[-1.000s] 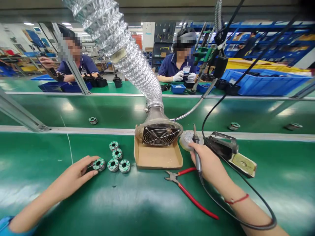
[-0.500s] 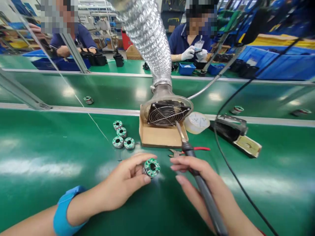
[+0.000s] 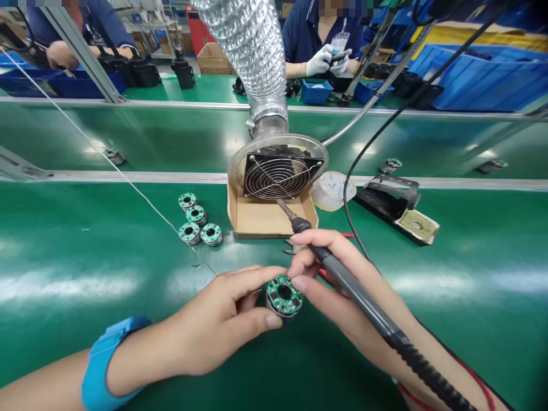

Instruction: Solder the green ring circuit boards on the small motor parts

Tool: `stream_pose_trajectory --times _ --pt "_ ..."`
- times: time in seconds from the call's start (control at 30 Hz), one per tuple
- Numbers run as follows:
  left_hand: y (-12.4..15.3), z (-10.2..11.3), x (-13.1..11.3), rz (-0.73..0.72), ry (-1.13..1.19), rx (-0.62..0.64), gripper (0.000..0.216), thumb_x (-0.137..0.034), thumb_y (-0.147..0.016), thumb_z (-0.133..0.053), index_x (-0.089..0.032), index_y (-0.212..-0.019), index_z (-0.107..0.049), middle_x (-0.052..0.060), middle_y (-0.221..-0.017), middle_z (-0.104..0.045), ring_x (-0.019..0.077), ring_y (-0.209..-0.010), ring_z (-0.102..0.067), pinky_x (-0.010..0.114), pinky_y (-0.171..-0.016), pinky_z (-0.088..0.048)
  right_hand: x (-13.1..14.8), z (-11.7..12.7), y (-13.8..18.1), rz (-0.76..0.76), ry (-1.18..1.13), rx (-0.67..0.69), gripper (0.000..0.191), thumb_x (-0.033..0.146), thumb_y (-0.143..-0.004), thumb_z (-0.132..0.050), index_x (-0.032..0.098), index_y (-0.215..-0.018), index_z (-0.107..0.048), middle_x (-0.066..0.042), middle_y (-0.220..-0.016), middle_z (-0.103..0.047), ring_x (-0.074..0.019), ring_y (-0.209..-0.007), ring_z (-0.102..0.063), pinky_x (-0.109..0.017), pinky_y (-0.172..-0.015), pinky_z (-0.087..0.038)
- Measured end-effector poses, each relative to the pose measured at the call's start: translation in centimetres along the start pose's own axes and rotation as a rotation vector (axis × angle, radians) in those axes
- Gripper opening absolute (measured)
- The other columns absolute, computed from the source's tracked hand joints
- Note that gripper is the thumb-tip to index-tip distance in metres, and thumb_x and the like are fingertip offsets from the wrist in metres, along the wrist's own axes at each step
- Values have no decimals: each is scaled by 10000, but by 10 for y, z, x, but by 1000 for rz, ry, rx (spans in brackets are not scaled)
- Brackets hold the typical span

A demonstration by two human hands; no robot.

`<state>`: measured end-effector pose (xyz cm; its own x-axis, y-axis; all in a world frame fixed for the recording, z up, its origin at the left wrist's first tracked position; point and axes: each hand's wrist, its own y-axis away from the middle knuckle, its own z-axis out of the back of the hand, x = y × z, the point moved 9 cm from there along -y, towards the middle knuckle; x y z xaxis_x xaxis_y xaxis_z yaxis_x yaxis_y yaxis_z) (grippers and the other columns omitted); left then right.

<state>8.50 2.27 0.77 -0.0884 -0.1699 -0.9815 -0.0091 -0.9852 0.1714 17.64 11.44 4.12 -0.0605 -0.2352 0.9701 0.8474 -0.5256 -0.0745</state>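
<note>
The person's left hand (image 3: 214, 317) is curled almost closed, its thumb and fingertips pinching the sides of a squat round metal part topped with a green ring-shaped circuit board (image 3: 284, 295). The part sits at about 6 o'clock in the view, above a glossy green bench mat (image 3: 85, 285); whether it touches the mat cannot be told. The right hand (image 3: 342, 299) is closed pencil-style around a grey pen-shaped soldering iron (image 3: 355, 282), with one finger just beside or touching the part's rim. The iron's slim metal tip (image 3: 285, 209) points to about 12 o'clock, over a flat cardboard tray (image 3: 252, 222). The part looks light and stiff, but its board face seems the fragile side and the smooth rim may slip, so the metal sides appear the safest place to hold. The hot tip and the iron's shaft crowd its right side. Four similar round parts (image 3: 193, 218) stand in a cluster at about 11 o'clock. Red-handled pliers (image 3: 291, 245) lie partly hidden near 12 o'clock, below a round wire-guarded fume fan (image 3: 278, 176) with a silver foil duct (image 3: 252, 51). A black metal iron stand (image 3: 385, 200) lies at about 2 o'clock.
</note>
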Motion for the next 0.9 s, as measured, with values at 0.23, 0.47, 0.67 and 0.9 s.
stream_pose_trajectory --times 0.23,0.47,0.67,0.9 --pt "0 2 -1 -5 -72 10 361 -329 -938 -630 -227 -1280 -687 47 -978 -662 205 -894 -588 322 -828 -517 4 -4 1 31 97 26 412 144 -969 -595 367 -1294 -475 52 -968 -626 -72 -854 -637 -148 -781 -521" --pt "0 4 -2 7 -146 -11 338 -306 -930 -603 -251 -1250 -696 4 -869 -602 142 -684 -465 264 -637 -410 19 -10 0 242 310 13 311 98 -961 -520 305 -1192 -501 33 -925 -619 -107 -830 -633 -228 -777 -521" --pt "-4 3 14 24 -165 -35 322 -306 -919 -622 -244 -1234 -621 -13 -772 -588 160 -680 -513 275 -635 -448 10 -8 1 286 271 -48 396 91 -933 -540 291 -1271 -487 6 -962 -666 -133 -870 -677 -272 -800 -568" --pt "-11 19 2 -140 -634 -309 218 -206 -868 -591 -221 -1076 -526 46 -984 -639 224 -874 -638 324 -689 -495 -9 -7 7 112 141 -225 356 150 -897 -615 294 -1214 -545 15 -931 -708 -119 -753 -695 -241 -727 -605"
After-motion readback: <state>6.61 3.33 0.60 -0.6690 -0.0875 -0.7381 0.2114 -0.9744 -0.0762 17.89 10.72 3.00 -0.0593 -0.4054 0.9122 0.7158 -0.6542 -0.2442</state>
